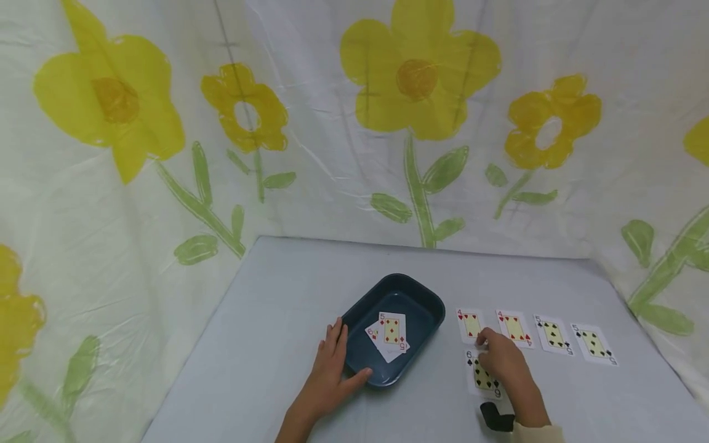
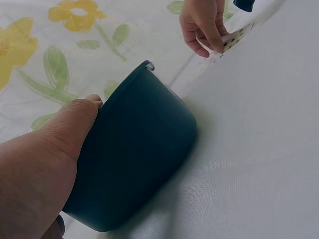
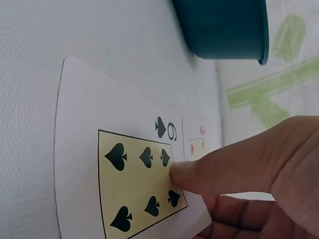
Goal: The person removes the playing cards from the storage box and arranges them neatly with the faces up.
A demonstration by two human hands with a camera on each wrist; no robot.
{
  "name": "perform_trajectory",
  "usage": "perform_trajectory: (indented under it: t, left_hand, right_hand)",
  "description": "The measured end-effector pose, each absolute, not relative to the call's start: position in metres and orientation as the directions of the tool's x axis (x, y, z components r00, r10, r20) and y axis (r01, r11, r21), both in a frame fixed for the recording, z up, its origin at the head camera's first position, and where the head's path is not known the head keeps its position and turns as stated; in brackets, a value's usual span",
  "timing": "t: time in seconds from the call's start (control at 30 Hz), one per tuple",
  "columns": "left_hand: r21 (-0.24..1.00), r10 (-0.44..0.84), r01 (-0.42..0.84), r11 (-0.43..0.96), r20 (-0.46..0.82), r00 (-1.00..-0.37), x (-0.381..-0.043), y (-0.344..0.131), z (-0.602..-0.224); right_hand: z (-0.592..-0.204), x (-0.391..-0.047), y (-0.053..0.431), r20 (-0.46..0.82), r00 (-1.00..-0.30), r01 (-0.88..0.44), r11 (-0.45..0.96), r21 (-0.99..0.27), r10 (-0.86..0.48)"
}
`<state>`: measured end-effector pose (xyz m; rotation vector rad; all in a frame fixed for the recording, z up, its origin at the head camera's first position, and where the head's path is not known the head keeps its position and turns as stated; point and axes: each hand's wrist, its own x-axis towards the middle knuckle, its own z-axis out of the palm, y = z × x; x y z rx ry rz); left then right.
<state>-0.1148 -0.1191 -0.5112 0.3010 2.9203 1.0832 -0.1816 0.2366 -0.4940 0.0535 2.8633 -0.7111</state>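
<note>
At the tray's left side, my left hand (image 1: 329, 372) holds the dark teal tray (image 1: 423, 289); its thumb (image 2: 75, 122) reaches up to the rim, with the other fingers along the side. Two diamond cards overlap inside the tray, a five of diamonds (image 1: 392, 328) lying over a six of diamonds (image 1: 388, 352). My right hand (image 1: 505, 359) pinches the six of spades (image 3: 137, 169) by its far end, thumb on the printed face and fingers beneath. Just beyond that card lies a four of hearts (image 1: 469, 324), partly covered by the right fingertips.
Right of the right hand, a row continues with another four of hearts (image 1: 515, 328), a five of spades (image 1: 552, 334) and another black five (image 1: 594, 344). A white cloth (image 1: 288, 283) covers the table. Flower-printed curtain (image 1: 321, 184) hangs behind and at both sides.
</note>
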Motion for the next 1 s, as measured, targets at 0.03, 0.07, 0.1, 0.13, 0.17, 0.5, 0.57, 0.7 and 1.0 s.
perform_trajectory:
  t: [0.03, 0.07, 0.1, 0.13, 0.17, 0.5, 0.57, 0.7, 1.0]
  left_hand:
    - [0.646, 0.184, 0.174, 0.743, 0.053, -0.981, -0.1148, -0.1189, -0.5112]
    - [0.646, 0.184, 0.173, 0.744, 0.052, -0.982, -0.1148, -0.1187, -0.511]
    - [0.646, 0.183, 0.172, 0.744, 0.05, -0.982, -0.1148, -0.1186, -0.5111]
    - [0.646, 0.181, 0.17, 0.744, 0.049, -0.982, -0.1149, -0.1185, -0.5112]
    - [0.645, 0.18, 0.169, 0.745, 0.049, -0.982, -0.115, -0.1184, -0.5114]
    - [0.643, 0.178, 0.171, 0.747, 0.054, -0.982, -0.1142, -0.1174, -0.5108]
    - [0.644, 0.176, 0.167, 0.747, 0.051, -0.983, -0.1139, -0.1175, -0.5102]
    - [0.649, 0.174, 0.167, 0.742, 0.054, -0.983, -0.1138, -0.118, -0.5099]
    - [0.652, 0.18, 0.194, 0.733, 0.089, -0.98, -0.1148, -0.1189, -0.5134]
  right_hand:
    - [-0.4943, -0.1814, 0.2365, -0.194, -0.981, 0.085, 0.885, -0.458, -0.006]
    - [-0.4944, -0.1813, 0.2364, -0.194, -0.981, 0.088, 0.886, -0.455, -0.002]
    - [-0.4943, -0.1813, 0.2362, -0.193, -0.981, 0.091, 0.887, -0.452, 0.002]
    - [-0.494, -0.1813, 0.236, -0.192, -0.981, 0.093, 0.889, -0.449, 0.006]
    - [-0.4938, -0.1813, 0.2358, -0.192, -0.981, 0.096, 0.89, -0.446, 0.01]
    - [-0.4927, -0.1795, 0.2348, -0.155, -0.987, 0.097, 0.905, -0.415, 0.034]
    - [-0.4926, -0.1793, 0.2343, -0.154, -0.987, 0.103, 0.902, -0.42, 0.041]
    - [-0.4925, -0.1789, 0.2333, -0.148, -0.988, 0.111, 0.9, -0.421, 0.053]
    - [-0.4948, -0.1763, 0.2336, -0.119, -0.991, 0.101, 0.905, -0.413, 0.057]
